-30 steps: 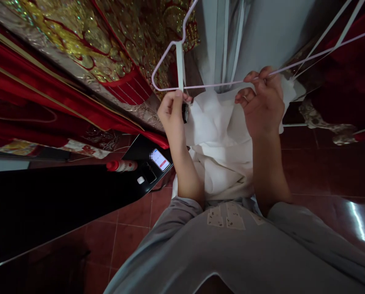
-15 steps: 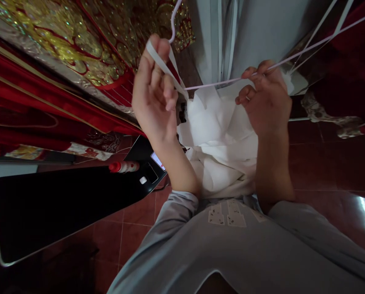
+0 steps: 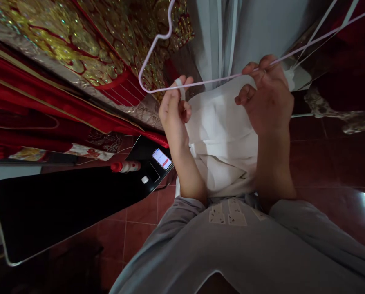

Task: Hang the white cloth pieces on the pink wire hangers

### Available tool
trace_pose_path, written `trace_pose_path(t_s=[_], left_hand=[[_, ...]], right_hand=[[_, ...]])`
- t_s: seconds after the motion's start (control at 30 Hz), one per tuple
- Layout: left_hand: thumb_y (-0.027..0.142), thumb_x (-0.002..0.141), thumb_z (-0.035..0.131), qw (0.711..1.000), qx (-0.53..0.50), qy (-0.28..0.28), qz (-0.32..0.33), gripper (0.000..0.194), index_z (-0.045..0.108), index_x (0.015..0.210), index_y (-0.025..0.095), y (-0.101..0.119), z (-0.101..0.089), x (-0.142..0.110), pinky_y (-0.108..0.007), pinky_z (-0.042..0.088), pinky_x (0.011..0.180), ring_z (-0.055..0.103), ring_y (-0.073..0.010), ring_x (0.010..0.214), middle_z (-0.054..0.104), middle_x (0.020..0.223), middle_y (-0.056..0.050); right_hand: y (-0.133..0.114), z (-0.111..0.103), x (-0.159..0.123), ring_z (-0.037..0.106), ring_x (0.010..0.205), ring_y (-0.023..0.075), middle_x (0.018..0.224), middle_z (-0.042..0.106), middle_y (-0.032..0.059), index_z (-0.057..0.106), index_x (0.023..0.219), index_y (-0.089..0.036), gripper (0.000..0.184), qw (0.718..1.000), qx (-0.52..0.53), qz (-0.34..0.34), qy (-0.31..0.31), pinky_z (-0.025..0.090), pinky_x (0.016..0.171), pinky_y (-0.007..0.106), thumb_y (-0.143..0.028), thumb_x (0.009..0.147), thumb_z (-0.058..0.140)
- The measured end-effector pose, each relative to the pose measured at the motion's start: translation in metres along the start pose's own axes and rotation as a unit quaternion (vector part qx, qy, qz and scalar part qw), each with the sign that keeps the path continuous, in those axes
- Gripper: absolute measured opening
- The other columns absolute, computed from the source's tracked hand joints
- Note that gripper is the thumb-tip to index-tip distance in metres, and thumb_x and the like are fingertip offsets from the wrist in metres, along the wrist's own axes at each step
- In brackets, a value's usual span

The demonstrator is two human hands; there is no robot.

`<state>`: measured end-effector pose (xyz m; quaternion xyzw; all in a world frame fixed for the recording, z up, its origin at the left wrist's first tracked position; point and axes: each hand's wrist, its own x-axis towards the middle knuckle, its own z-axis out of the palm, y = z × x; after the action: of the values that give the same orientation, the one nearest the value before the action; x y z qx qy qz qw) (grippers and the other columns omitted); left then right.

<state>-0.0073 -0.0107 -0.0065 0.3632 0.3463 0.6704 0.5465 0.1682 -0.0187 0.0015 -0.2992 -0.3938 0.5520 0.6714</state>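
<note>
A pale pink clothes hanger (image 3: 211,81) stretches across the view in front of me. My right hand (image 3: 266,100) is closed, its fingers pinching the hanger's bar. At the hanger's left corner, my left hand (image 3: 175,116) is closed on a narrow white strap (image 3: 179,83), which lies at the bar by the fingertips. Below the bar hangs a white garment (image 3: 219,126) in loose folds, between my two forearms. Whether the strap is looped fully round the bar I cannot tell.
Red and gold sequined costumes (image 3: 108,45) hang close on the left. A black bench-like surface (image 3: 56,208) holds a red-capped bottle (image 3: 125,166), a lit phone (image 3: 162,158) and a small white case (image 3: 144,179). Pale grey cloth (image 3: 262,28) hangs ahead; the floor (image 3: 141,204) has red tiles.
My left hand has moved down and right, drawing the stretched white strap in to the hanger's bar. The hanger's left corner now shows. My right hand has stayed nearly in place.
</note>
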Motion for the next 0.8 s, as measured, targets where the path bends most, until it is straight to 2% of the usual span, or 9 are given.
trace_pose_path(t_s=[0.13,0.23,0.3,0.37,0.43,0.53,0.63,0.73,0.8], left_hand=[[0.022,0.106,0.028,0.999,-0.03,0.019,0.011,0.034,0.062,0.1,0.022,0.001,0.021,-0.005,-0.03,0.032,0.049,0.051,-0.0145,0.059,0.068,0.101,-0.005],[0.021,0.105,0.032,0.997,0.023,-0.037,0.07,0.029,0.059,0.094,0.023,0.004,0.023,-0.009,-0.029,0.027,0.043,0.044,-0.0123,0.049,0.067,0.102,-0.002],[0.025,0.104,0.037,0.993,0.069,-0.051,0.078,0.024,0.058,0.091,0.025,0.005,0.022,-0.01,-0.029,0.028,0.044,0.046,-0.0125,0.049,0.067,0.103,-0.001],[0.029,0.102,0.044,0.994,0.095,-0.021,0.056,0.019,0.058,0.089,0.028,0.005,0.022,-0.011,-0.03,0.031,0.047,0.051,-0.0143,0.051,0.068,0.103,0.0],[0.028,0.1,0.049,0.995,0.095,0.011,0.041,0.016,0.059,0.087,0.029,0.003,0.023,-0.01,-0.03,0.032,0.049,0.054,-0.0152,0.051,0.068,0.102,-0.001],[0.02,0.1,0.048,0.996,0.061,-0.016,0.065,0.019,0.059,0.086,0.026,0.0,0.024,-0.008,-0.029,0.029,0.046,0.045,-0.0118,0.043,0.067,0.1,-0.002],[0.015,0.1,0.045,0.994,0.038,-0.052,0.089,0.021,0.057,0.086,0.025,-0.001,0.024,-0.008,-0.027,0.026,0.043,0.036,-0.0097,0.04,0.066,0.098,-0.003],[0.018,0.099,0.049,0.992,0.05,-0.05,0.102,0.016,0.057,0.087,0.025,-0.001,0.023,-0.007,-0.027,0.026,0.042,0.034,-0.0104,0.04,0.066,0.097,-0.003],[0.021,0.099,0.048,0.99,0.064,-0.063,0.113,0.014,0.055,0.087,0.025,0.0,0.022,-0.007,-0.028,0.024,0.041,0.031,-0.0112,0.04,0.066,0.098,-0.003]], right_hand=[[0.0,0.007,-0.002,0.038,0.056,0.0044,0.101,0.052,-0.0024,0.044,0.09,-0.022,0.018,1.0,0.006,-0.005,-0.005,0.038,0.055,0.022,-0.031,0.076,0.05],[0.001,0.005,0.001,0.041,0.054,0.0037,0.101,0.055,-0.0016,0.044,0.092,-0.021,0.021,1.0,0.005,-0.003,-0.004,0.04,0.053,0.021,-0.033,0.076,0.049],[-0.002,-0.003,0.006,0.048,0.057,0.0046,0.101,0.058,0.0018,0.046,0.093,-0.018,0.023,0.999,-0.028,-0.004,0.019,0.04,0.053,0.021,-0.031,0.074,0.05],[-0.008,-0.018,0.013,0.052,0.059,0.0048,0.097,0.06,0.0035,0.049,0.09,-0.015,0.02,0.991,-0.078,-0.04,0.099,0.037,0.05,0.017,-0.027,0.074,0.051],[-0.017,-0.036,0.021,0.052,0.059,0.003,0.088,0.06,0.0006,0.05,0.084,-0.015,0.011,0.964,-0.121,-0.107,0.21,0.033,0.047,0.014,-0.021,0.074,0.049],[-0.029,-0.057,0.031,0.049,0.057,0.0007,0.08,0.056,-0.0034,0.051,0.081,-0.018,0.013,0.923,-0.156,-0.175,0.305,0.031,0.047,0.012,-0.012,0.072,0.042],[-0.032,-0.062,0.037,0.048,0.059,-0.0001,0.075,0.053,-0.003,0.053,0.081,-0.016,0.017,0.919,-0.167,-0.187,0.304,0.032,0.048,0.011,-0.009,0.07,0.043],[-0.031,-0.055,0.04,0.049,0.06,0.001,0.077,0.055,-0.0021,0.046,0.072,-0.016,0.005,0.935,-0.171,-0.19,0.247,0.037,0.052,0.013,-0.012,0.074,0.045],[-0.031,-0.051,0.04,0.049,0.058,0.0012,0.073,0.053,-0.0021,0.04,0.065,-0.017,0.012,0.931,-0.197,-0.211,0.223,0.04,0.054,0.014,-0.01,0.075,0.044]])
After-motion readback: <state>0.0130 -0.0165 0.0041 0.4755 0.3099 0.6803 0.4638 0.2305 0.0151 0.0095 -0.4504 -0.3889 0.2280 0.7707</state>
